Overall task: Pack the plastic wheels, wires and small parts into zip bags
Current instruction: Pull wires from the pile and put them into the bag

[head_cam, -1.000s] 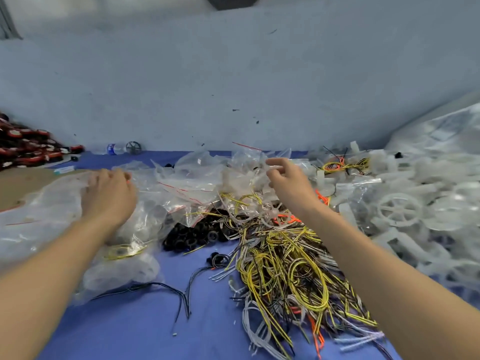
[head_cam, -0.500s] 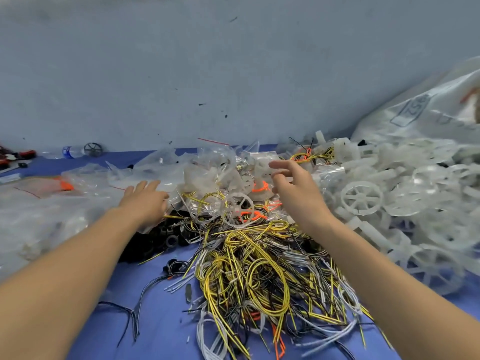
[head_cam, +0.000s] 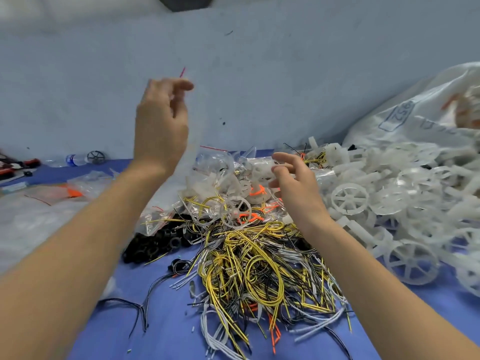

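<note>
One zip bag [head_cam: 182,72] now raised, left hand [head_cam: 161,120] grip pinching it, right hand [head_cam: 293,185] grip released

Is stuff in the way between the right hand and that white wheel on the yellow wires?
Nothing visible. The right hand hovers open just right of the white wheel, which lies uncovered on top of the yellow wires. The left hand pinches a zip bag.

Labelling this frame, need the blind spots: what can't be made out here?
Head view only.
Zip bag in the left hand: clear and motion-blurred; only its red strip shows, contents unreadable.
Right hand: its back faces the camera; fingertip contact with the white part unclear.
Black rings: partly under clear bags.
White sack: cut by the right edge; print blurred.
</note>
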{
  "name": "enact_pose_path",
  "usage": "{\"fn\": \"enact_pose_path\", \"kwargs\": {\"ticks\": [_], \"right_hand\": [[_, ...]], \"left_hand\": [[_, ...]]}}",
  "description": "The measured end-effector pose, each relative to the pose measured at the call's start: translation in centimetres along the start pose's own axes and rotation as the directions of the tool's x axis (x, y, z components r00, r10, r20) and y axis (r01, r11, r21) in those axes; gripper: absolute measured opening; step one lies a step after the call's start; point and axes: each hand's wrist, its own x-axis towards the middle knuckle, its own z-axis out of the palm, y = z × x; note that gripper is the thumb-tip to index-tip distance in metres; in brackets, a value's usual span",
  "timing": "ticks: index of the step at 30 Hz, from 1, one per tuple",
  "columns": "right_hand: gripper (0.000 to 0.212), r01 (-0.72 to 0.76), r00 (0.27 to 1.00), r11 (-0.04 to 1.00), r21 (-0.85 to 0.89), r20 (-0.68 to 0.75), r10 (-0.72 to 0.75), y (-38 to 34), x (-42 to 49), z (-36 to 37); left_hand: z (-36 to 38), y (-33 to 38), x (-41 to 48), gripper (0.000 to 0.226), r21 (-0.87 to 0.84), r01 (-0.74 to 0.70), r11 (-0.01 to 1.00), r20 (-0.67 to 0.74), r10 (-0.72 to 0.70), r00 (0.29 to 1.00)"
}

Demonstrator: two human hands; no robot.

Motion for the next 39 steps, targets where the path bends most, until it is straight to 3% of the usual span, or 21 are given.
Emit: {"fn": "enact_pose_path", "kwargs": {"ticks": [2, 5, 6, 8, 10, 11, 13, 16, 20, 25, 27, 28, 29, 30, 31, 32, 35, 37, 39], "right_hand": [[0.025, -0.018, 1.0, 0.998, 0.059, -0.025, 0.019, -0.8, -0.7, -0.2], [0.039, -0.072, 0.988, 0.981, 0.18, -0.122, 0.095, -1.4, -1.4, -1.6], [0.049, -0.131, 0.977, 0.945, 0.299, -0.125, 0.175, -1.4, -1.5, -2.4], [0.068, -0.23, 0.951, 0.765, 0.602, -0.027, 0.307, -1.1, -1.9, -4.3], [0.076, -0.236, 0.954, 0.577, 0.782, 0.072, 0.293, -0.5, -2.4, -6.0], [0.073, -0.207, 0.964, 0.544, 0.813, 0.074, 0.256, -0.2, -2.6, -6.7], [0.052, -0.126, 0.973, 0.575, 0.808, -0.013, 0.232, 0.4, -2.6, -7.5], [0.014, -0.063, 0.946, 0.657, 0.751, -0.164, 0.279, 1.5, -2.5, -8.2], [0.011, -0.135, 0.897, 0.751, 0.647, -0.241, 0.37, 2.7, -2.3, -9.4], [0.012, -0.1, 0.869, 0.839, 0.535, -0.364, 0.335, 2.6, -2.4, -11.4], [0.028, -0.067, 0.825, 0.951, 0.301, -0.519, 0.222, 2.5, -2.9, -12.0], [0.041, -0.072, 0.761, 0.996, 0.045, -0.643, 0.084, 2.4, -3.1, -12.3], [0.051, -0.071, 0.699, 0.963, -0.261, -0.702, -0.139, 2.4, -3.6, -12.4], [0.054, -0.044, 0.658, 0.85, -0.524, -0.656, -0.37, 2.1, -4.0, -12.2], [0.051, 0.02, 0.659, 0.734, -0.679, -0.543, -0.52, 1.9, -4.4, -11.6], [0.043, 0.093, 0.713, 0.672, -0.735, -0.422, -0.56, 1.6, -4.8, -10.7], [0.023, 0.2, 0.938, 0.731, -0.653, -0.088, -0.335, 1.2, -5.7, -7.6], [0.013, 0.193, 0.975, 0.705, -0.682, 0.05, -0.219, 1.2, -6.5, -6.1], [0.02, 0.154, 0.988, 0.703, -0.694, 0.117, -0.1, 1.7, -7.2, -5.4]], "left_hand": [[-0.1, 5.9, -0.9, 0.02, -0.375, 0.031, 0.927, 0.013, -0.028, 1.0], [0.3, 11.8, -3.0, 0.031, -0.81, 0.194, 0.553, 0.141, -0.137, 0.981], [0.5, 12.6, -3.8, 0.028, -0.881, 0.255, 0.397, 0.195, -0.185, 0.963], [1.3, 12.6, -5.3, 0.015, -0.922, 0.356, 0.151, 0.301, -0.299, 0.906], [2.3, 11.1, -6.9, 0.011, -0.892, 0.45, 0.038, 0.387, -0.452, 0.804], [2.8, 10.0, -7.8, 0.011, -0.867, 0.498, 0.012, 0.42, -0.52, 0.744], [3.9, 7.4, -9.7, 0.012, -0.801, 0.599, -0.002, 0.477, -0.605, 0.637], [4.9, 3.8, -13.1, 0.015, -0.644, 0.759, 0.093, 0.546, -0.639, 0.542], [5.0, 0.6, -16.2, 0.015, -0.438, 0.872, 0.218, 0.597, -0.655, 0.463], [5.3, 0.4, -16.0, 0.017, -0.418, 0.868, 0.269, 0.626, -0.607, 0.49], [5.8, 1.0, -15.9, 0.016, -0.413, 0.866, 0.283, 0.646, -0.579, 0.498], [6.1, 1.3, -16.1, 0.017, -0.398, 0.865, 0.305, 0.648, -0.574, 0.501], [6.6, 1.6, -16.4, 0.018, -0.375, 0.865, 0.333, 0.649, -0.572, 0.501], [7.0, 1.9, -16.8, 0.018, -0.349, 0.866, 0.358, 0.656, -0.567, 0.498], [7.4, 2.2, -17.2, 0.019, -0.325, 0.869, 0.374, 0.667, -0.56, 0.491], [7.7, 2.4, -17.6, 0.02, -0.305, 0.872, 0.382, 0.681, -0.553, 0.48], [8.5, 2.9, -18.2, 0.022, -0.294, 0.873, 0.389, 0.696, -0.54, 0.474], [8.9, 3.1, -17.8, 0.025, -0.316, 0.865, 0.389, 0.695, -0.525, 0.49], [9.5, 3.5, -17.4, 0.03, -0.346, 0.856, 0.384, 0.694, -0.509, 0.509]]}}
